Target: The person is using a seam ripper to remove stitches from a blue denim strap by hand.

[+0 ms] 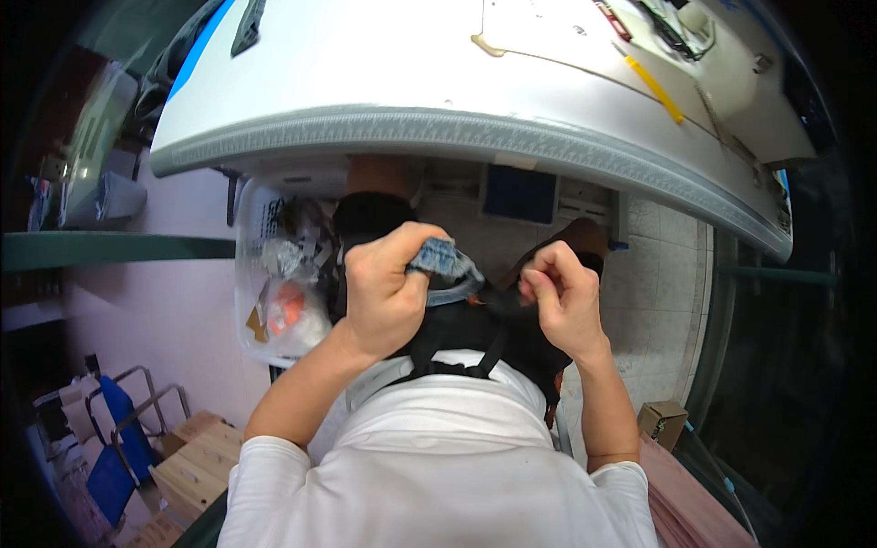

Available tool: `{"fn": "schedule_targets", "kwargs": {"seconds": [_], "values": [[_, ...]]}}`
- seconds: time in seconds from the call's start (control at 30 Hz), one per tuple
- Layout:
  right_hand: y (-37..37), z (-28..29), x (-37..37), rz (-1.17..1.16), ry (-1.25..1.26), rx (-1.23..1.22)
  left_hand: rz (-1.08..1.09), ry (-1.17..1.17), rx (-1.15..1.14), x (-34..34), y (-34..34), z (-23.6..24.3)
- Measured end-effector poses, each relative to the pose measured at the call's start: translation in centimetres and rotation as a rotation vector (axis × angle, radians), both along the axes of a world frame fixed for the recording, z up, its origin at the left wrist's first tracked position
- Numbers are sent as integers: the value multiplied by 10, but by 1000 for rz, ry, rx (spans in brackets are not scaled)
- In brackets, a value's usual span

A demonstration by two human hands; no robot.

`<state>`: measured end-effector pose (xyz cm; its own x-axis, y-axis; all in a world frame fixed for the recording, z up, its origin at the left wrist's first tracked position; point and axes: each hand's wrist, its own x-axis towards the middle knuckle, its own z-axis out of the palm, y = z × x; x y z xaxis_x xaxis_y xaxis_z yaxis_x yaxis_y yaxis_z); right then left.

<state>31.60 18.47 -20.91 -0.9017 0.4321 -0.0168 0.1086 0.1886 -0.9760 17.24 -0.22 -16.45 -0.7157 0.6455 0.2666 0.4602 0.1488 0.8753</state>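
Note:
Above my lap, my left hand (391, 288) is closed round a bunched strip of blue denim (438, 259). A loop of the denim hangs out past its fingers toward the right. A little apart on the right is my right hand (565, 292), its thumb and fingertips pressed together in a pinch. Whatever lies between those fingertips, if anything, is too small to make out. Both hands are in front of the near edge of the white table (365, 64), below its top.
Measuring marks run along the table's front edge. A yellow-handled tool (654, 89) lies at its right, beside a white machine (754, 87). Under the table's left stands a clear plastic bin (251, 315) with bags and scraps. A small cardboard box (663, 422) sits at lower right.

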Motion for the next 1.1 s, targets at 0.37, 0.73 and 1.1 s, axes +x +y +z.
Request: {"fn": "schedule_targets", "kwargs": {"seconds": [0.37,0.73,1.1], "values": [[-35,17,-42,50,313,338,-13,-296,138,15,1,17],[-18,33,-28,13,339,342,-285,-945,103,14,-11,21],[-30,32,-32,-127,606,819,-249,-995,266,16,-14,11]]}}
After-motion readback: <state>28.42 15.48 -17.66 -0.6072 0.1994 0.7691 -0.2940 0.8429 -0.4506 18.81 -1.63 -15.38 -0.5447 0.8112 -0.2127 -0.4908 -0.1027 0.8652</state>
